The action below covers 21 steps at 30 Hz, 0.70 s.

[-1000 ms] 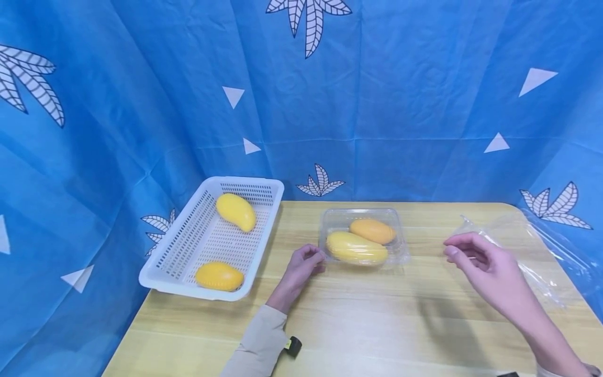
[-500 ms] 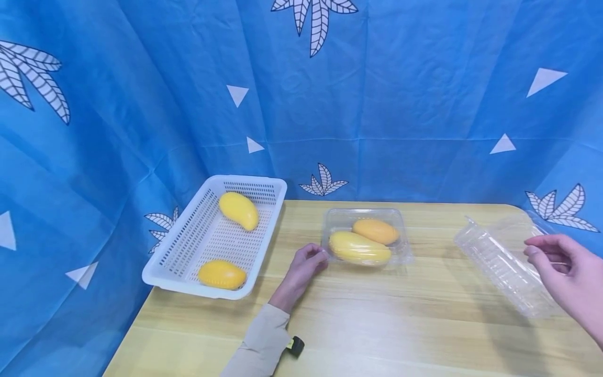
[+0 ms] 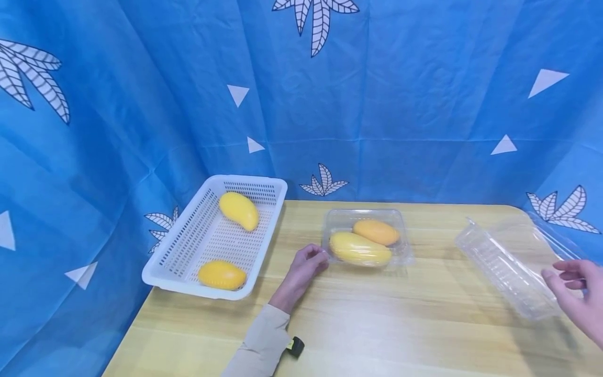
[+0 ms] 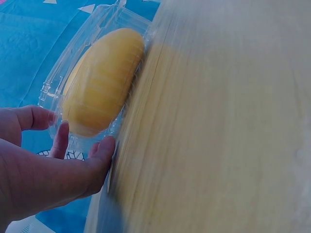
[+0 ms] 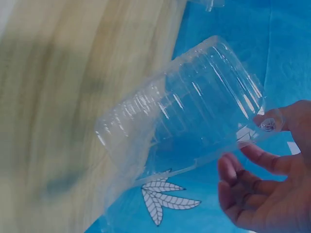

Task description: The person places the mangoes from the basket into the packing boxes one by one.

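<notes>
In the head view, my left hand is at the near left corner of a closed clear plastic clamshell box. Inside lie a yellow mango and an orange one. Up close, the left wrist view has my left hand holding that corner, thumb low and a fingertip on the side. At the right edge, my right hand is beside a second clear plastic box, with no fruit in it. My right hand pinches this box's edge between thumb and finger, in the right wrist view.
A white perforated basket stands at the table's left side. It holds a curved yellow mango and a deeper yellow mango. Blue patterned cloth hangs behind the wooden table.
My right hand has moved right and then toward me, to the box at the right. That box now shows its ribbed side clearly. My left hand and the mango box have stayed put.
</notes>
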Motion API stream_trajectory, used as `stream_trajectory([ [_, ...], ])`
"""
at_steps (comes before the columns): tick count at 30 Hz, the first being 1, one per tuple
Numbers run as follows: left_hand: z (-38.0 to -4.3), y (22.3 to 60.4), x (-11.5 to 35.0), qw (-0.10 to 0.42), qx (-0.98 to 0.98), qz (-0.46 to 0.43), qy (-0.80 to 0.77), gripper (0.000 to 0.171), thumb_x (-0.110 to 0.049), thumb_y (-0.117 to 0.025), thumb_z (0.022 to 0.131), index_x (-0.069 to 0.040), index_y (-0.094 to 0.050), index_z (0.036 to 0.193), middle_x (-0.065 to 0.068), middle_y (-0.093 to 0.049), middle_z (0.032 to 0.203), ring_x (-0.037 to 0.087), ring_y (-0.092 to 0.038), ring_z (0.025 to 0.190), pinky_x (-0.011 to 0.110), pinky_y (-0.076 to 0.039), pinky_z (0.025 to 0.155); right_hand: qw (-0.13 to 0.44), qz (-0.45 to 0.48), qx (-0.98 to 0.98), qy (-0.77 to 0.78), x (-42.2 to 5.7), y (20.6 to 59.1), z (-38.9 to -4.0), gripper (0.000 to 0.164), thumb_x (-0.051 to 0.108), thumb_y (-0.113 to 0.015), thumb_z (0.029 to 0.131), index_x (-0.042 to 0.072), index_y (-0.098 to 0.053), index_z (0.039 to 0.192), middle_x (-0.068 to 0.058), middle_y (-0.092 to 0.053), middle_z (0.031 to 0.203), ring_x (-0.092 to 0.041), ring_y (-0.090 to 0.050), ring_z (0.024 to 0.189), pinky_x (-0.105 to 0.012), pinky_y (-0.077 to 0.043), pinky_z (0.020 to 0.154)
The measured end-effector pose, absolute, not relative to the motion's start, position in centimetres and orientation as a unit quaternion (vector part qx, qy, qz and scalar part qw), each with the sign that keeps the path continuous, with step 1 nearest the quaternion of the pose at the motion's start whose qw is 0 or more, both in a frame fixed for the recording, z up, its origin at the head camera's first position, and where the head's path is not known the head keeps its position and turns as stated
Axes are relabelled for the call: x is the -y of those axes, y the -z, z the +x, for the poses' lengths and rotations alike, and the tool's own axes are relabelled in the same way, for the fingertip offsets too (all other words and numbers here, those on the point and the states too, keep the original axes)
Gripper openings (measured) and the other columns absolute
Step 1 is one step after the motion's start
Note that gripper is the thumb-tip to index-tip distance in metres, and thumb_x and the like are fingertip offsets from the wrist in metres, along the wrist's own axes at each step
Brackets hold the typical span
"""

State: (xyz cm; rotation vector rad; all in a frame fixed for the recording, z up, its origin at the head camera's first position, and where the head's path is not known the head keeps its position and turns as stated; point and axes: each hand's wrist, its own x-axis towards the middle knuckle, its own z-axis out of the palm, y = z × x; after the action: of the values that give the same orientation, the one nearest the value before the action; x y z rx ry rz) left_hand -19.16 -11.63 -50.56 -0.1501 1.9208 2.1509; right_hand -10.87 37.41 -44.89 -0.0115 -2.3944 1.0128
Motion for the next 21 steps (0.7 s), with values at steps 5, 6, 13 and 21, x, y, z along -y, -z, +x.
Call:
stream_trajectory([
  [5,-19.3,50.3,11.5,0.126,-0.658,-0.057,-0.74,0.013,-0.007,-0.066,0.092,-0.002,-0.059,0.102,0.006,-0.055,0.106,0.022,-0.058,0.102,0.04,-0.05,0.104,0.207,-0.05,0.929,-0.302,-37.4,45.5,-9.7,0.044,0.013,-0.071,0.088,-0.019,-0.056,0.114,-0.031,-0.059,0.089,0.007,-0.047,0.074,-0.017,-0.036,0.063],
  [6,-19.3,50.3,11.5,0.127,-0.657,-0.058,-0.741,0.013,-0.007,-0.066,0.092,-0.001,-0.059,0.102,0.006,-0.055,0.106,0.021,-0.058,0.101,0.04,-0.05,0.104,0.201,-0.057,0.933,-0.293,-37.3,45.7,-9.4,0.048,0.015,-0.071,0.089,-0.019,-0.054,0.117,-0.042,-0.053,0.097,-0.004,-0.053,0.078,-0.024,-0.038,0.069],
  [13,-19.5,50.0,11.2,0.132,-0.628,-0.065,-0.764,0.014,0.0,-0.063,0.09,0.001,-0.057,0.103,0.011,-0.052,0.111,0.024,-0.058,0.104,0.04,-0.052,0.103,0.214,-0.05,0.94,-0.261,-36.8,48.1,-7.7,0.06,0.022,-0.062,0.098,-0.024,-0.039,0.128,-0.055,-0.04,0.105,-0.064,-0.031,0.111,-0.072,-0.026,0.085],
  [21,-19.6,49.9,11.2,0.122,-0.624,-0.073,-0.769,0.013,0.0,-0.063,0.092,0.002,-0.057,0.104,0.011,-0.053,0.111,0.022,-0.058,0.103,0.039,-0.05,0.105,0.136,-0.173,0.941,-0.258,-36.0,50.1,-5.7,0.076,0.026,-0.045,0.106,-0.021,-0.007,0.151,-0.055,-0.022,0.139,-0.068,-0.022,0.132,-0.074,-0.022,0.11],
])
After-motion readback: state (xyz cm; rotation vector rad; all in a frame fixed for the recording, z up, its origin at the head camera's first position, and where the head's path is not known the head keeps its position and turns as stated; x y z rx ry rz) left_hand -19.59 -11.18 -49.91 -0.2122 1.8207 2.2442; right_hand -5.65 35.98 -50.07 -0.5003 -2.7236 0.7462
